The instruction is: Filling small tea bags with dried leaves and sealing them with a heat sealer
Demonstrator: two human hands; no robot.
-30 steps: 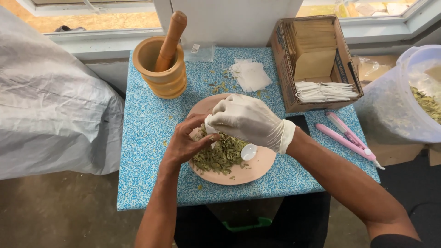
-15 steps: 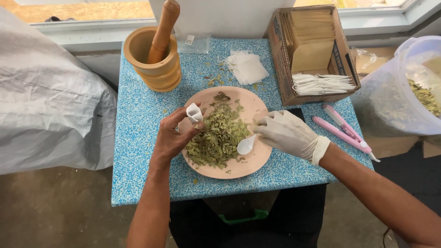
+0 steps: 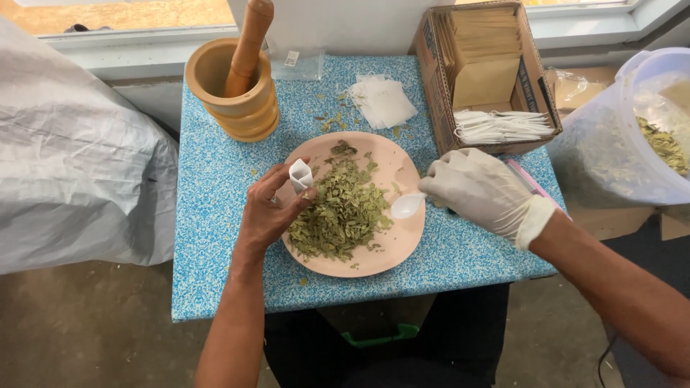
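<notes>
the left hand [image 3: 269, 212] is bare, its fingers pinching a small white pouch [image 3: 300, 174] upright by its lower part, the open mouth up. just past those fingertips lies a heap of dried green leaves [image 3: 343, 212] on a round pink plate [image 3: 388, 251]. the right hand [image 3: 480, 188] wears a white glove, its fingers closed around the handle of a small white scoop [image 3: 407, 205], whose bowl rests on the plate's rim beside the leaves.

beyond the gloved fingers stands an open brown cardboard box [image 3: 431, 65] with flat tan envelopes [image 3: 483, 57] upright inside and a bundle of white strings or tags [image 3: 499, 126] lying in front of them. beyond the bare fingers sits a wooden mortar [image 3: 233, 104] with its pestle [image 3: 248, 43] leaning in it. between the two, a loose stack of white pouches [image 3: 382, 100] lies on the blue speckled counter [image 3: 215, 187]. behind it, a clear bag with a small white label [image 3: 291, 59]. far right, a clear plastic tub [image 3: 647, 136] holding more leaves.
</notes>
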